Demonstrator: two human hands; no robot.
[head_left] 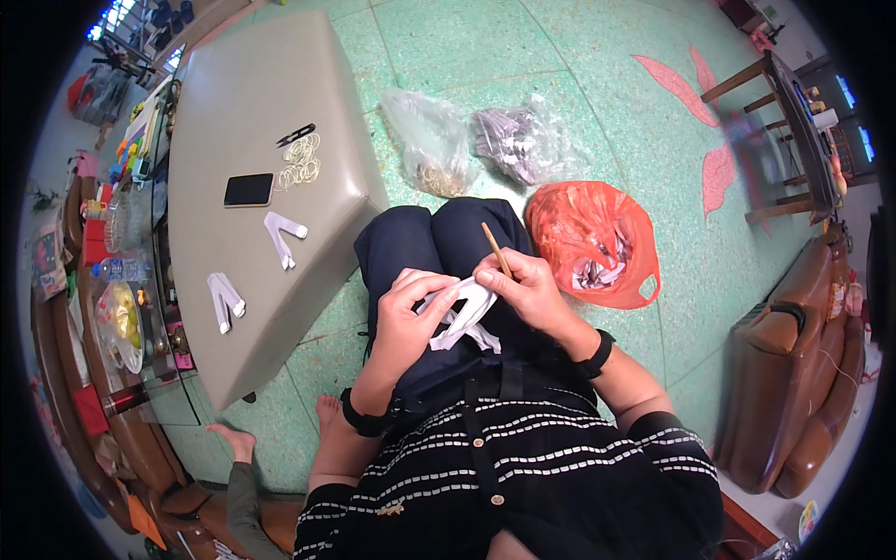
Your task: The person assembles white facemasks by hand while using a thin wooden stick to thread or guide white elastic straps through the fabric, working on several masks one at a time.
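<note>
Black striped shirt (523,467) closest, then white fabric strip (480,299) over navy trousers (401,243), off the right edge of the bench (280,84), between left hand (411,310), pinching its left side, and right hand (536,293), pinching its right plus wooden stick (496,249).

"What's on the left?"
"The counter (266,79): snips (296,136) farthest, rubber bands (301,162) just nearer, the phone (248,190) left of them, two cloth strips (284,240) nearer still."
"And the floor (457,42)?"
"Two bags (427,135) before the knees (401,233), a third bag (567,210) right of them."
</note>
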